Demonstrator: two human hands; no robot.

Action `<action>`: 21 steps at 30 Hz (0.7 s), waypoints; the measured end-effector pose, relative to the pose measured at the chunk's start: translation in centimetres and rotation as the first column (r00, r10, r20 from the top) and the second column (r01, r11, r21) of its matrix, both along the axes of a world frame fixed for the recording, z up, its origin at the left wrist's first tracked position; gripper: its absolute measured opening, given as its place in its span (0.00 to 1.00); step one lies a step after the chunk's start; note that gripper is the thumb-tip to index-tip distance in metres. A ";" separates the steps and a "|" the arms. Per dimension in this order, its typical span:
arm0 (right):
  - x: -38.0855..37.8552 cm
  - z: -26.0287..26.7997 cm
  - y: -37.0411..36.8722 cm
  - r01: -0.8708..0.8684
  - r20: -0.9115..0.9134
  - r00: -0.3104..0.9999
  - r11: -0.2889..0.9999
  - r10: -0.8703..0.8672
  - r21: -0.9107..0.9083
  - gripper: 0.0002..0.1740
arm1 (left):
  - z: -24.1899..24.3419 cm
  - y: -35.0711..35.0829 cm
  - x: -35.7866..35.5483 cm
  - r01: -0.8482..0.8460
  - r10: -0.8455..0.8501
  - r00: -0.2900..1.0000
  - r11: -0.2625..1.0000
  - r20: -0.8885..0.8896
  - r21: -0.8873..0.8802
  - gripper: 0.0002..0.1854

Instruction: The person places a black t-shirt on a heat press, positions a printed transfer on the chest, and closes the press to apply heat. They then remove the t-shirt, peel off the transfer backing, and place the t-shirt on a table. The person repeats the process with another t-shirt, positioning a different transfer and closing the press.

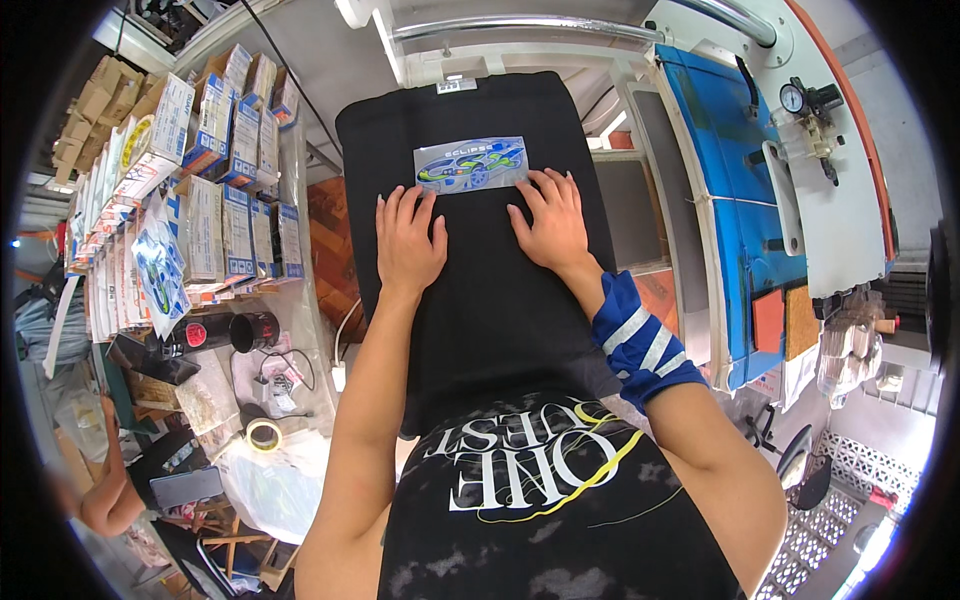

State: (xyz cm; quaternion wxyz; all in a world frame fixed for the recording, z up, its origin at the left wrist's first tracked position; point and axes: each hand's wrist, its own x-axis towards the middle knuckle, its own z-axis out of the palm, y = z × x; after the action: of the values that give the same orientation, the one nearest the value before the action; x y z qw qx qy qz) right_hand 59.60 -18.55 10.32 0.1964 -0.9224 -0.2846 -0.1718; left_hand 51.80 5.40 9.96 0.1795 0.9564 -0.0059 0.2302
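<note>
A black T-shirt (480, 285) is spread over a long board in front of me. On its upper part lies a rectangular transfer film (471, 165) with a blue and green car design. My left hand (410, 236) rests flat on the fabric, its fingertips by the film's lower left corner. My right hand (553, 217) lies on the cloth with its fingers spread, the fingertips at the film's lower right corner. Neither hand grips anything. A blue cloth with pale stripes (649, 341) is wrapped around my right forearm.
A blue heat press platen (720, 187) stands at right, with a pressure gauge (793, 97) beyond it. Stacked cardboard boxes (206, 232), more printed film (160, 262) and a tape roll (263, 435) are on the left. Another person's arm (112, 480) shows at lower left.
</note>
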 end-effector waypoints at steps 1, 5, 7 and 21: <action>0.0 -0.1 0.0 0.000 -0.006 1.000 1.000 0.000 -0.002 0.24 | 0.0 0.0 0.0 -0.002 0.002 1.000 1.000 -0.001 0.001 0.22; 0.2 0.0 0.0 -0.008 -0.012 1.000 1.000 0.008 0.028 0.23 | 0.1 0.0 -0.1 -0.005 0.005 1.000 1.000 -0.009 0.002 0.21; 0.9 -0.1 -0.5 0.047 -0.035 0.999 0.984 -0.042 0.172 0.21 | 0.1 -0.1 0.0 -0.003 0.003 1.000 1.000 -0.009 0.001 0.21; 8.4 5.2 0.4 0.805 -0.844 0.417 0.294 0.338 0.515 0.13 | -0.2 0.1 0.0 0.001 -0.001 1.000 1.000 0.012 -0.004 0.21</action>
State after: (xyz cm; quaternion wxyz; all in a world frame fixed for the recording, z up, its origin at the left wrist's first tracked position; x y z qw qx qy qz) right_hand 68.05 -18.12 15.47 0.7549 -0.6058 0.1912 0.1628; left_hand 51.77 5.49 9.73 0.1813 0.9547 -0.0069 0.2358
